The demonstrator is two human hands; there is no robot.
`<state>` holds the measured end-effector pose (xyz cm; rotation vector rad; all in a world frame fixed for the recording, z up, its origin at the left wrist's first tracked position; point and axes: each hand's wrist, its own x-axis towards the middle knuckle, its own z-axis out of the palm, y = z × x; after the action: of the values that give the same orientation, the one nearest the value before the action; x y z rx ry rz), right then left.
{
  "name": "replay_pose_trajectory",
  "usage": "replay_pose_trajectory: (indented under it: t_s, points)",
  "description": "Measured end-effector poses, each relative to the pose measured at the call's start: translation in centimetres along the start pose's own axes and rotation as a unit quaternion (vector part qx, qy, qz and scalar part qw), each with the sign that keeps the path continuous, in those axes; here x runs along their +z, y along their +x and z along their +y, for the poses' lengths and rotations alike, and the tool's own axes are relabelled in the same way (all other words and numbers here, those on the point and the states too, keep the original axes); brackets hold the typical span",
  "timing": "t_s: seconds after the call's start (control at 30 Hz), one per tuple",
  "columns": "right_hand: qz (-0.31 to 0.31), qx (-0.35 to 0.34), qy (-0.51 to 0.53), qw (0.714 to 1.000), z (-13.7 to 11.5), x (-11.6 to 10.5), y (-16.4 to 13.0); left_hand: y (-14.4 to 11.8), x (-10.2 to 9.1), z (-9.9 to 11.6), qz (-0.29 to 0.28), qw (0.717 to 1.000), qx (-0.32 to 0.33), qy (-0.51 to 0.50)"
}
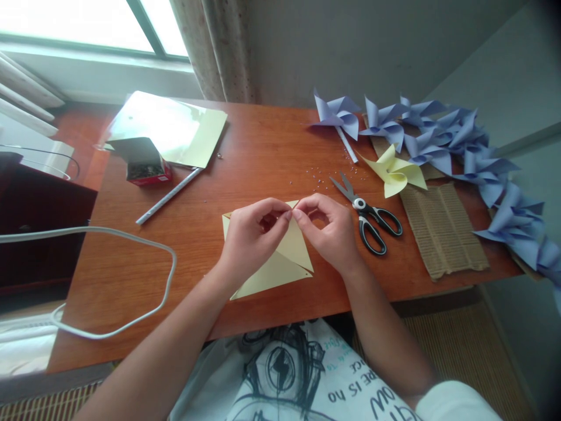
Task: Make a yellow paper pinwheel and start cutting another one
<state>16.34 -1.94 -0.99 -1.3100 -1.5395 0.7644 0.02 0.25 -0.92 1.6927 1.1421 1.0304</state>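
A pale yellow square of paper lies on the table in front of me, with slits running in from its corners and small holes near some of them. Over its far right corner, my left hand and my right hand meet fingertip to fingertip. Each is closed in a pinch. Whatever sits between the fingertips, the paper's corner or something tiny, is too small to make out. Just right of my right hand rest black-handled scissors, blades parted. Beyond them is a folded yellow paper pinwheel.
Blue pinwheels line the table's right side, some on corrugated cardboard. Tiny scraps lie near the scissors. At left are an open red box of small metallic pieces, a rolled paper stick, a yellow paper pack and a white cable.
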Motion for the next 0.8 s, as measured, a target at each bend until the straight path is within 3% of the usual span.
replay_pose_trajectory:
  t_s: [0.33,0.8]
  points:
    - [-0.019,-0.003,-0.006,1.0,0.07,-0.14,0.09,0.06,-0.1,0.13,-0.005,1.0,0.016,0.006]
    - [-0.003,0.034,0.029,0.999,-0.03,-0.31,0.08,0.12,-0.36,-0.1,-0.02,0.999,-0.021,-0.025]
